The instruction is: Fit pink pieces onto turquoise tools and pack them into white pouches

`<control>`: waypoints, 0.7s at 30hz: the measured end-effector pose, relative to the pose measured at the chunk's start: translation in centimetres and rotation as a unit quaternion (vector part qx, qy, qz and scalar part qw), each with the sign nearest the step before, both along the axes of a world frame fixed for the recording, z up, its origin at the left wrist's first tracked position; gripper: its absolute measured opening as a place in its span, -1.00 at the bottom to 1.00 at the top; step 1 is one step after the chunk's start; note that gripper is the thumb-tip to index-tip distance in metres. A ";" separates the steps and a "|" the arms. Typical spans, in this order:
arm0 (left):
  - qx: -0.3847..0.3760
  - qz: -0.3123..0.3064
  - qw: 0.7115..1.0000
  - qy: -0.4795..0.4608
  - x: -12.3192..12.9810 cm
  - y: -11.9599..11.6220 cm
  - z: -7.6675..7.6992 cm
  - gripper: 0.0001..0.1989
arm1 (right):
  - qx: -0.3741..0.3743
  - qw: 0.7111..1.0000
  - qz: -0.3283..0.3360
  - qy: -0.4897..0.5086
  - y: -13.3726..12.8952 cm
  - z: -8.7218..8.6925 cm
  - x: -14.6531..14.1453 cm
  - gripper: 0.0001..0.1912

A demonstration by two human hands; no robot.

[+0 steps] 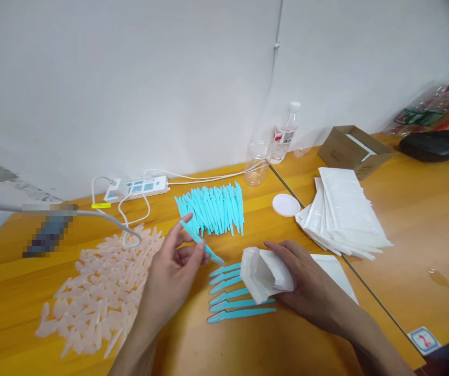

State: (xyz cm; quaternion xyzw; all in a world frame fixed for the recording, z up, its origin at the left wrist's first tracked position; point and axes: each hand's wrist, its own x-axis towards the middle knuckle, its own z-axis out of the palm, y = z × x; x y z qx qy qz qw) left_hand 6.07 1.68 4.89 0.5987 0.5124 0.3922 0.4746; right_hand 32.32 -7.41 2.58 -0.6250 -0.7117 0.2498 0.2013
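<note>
Between the thumb and fingers of my left hand (181,256) is a turquoise eyebrow razor (201,241), held at a slant. My right hand (306,282) grips a white padded envelope (261,274), its mouth gaping toward the left. Below the envelope, several turquoise razors (240,314) lie in a spaced row, partly covered by it. A dense heap of the same razors (212,209) lies beyond my hands. Left of my left arm spreads a pile of translucent, pale caps (103,287).
White envelopes (342,209) are stacked at the right, with another envelope (336,271) behind my right wrist. Farther back stand a cardboard box (352,151), a water bottle (285,133) and a clear jar (256,164). Its round lid (286,205) lies nearer. A power strip (138,188) trails cables along the wall.
</note>
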 end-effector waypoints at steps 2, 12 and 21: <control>-0.018 0.048 0.995 -0.084 -0.6 -1.4 1.2 -0.42 | -0.004 1.000 -0.001 0.002 0.1 0.1 -0.3 -0.24; -0.033 0.117 0.979 -0.162 2.7 -5.3 -0.3 -0.33 | 0.005 1.000 0.000 0.010 -0.4 0.2 -1.1 -0.19; 0.148 -0.121 0.980 0.051 4.9 -6.4 -2.6 -0.84 | 0.035 0.999 0.015 0.039 0.2 0.1 -1.9 -0.35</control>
